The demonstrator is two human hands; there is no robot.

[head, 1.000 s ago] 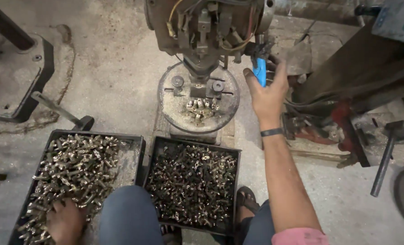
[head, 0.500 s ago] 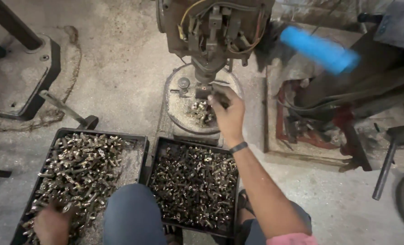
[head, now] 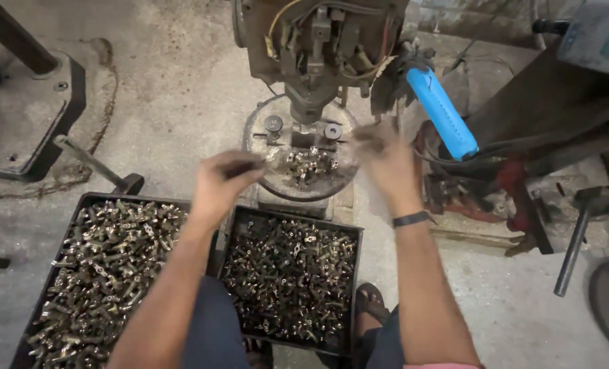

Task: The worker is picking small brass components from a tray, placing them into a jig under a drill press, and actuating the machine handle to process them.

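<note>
Head view: left hand [head: 219,183] fingers curled, right hand [head: 386,160] blurred, grip unclear, both near the round machine table [head: 260,130]

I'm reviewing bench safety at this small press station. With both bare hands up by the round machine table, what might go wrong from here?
1. The left hand and right hand sit close under the machine head; fingers might get caught if it comes down.
2. Loose metal parts piled on the round table could slip off its edge.
3. The blue-handled lever juts out beside the right hand and might be bumped.
</note>
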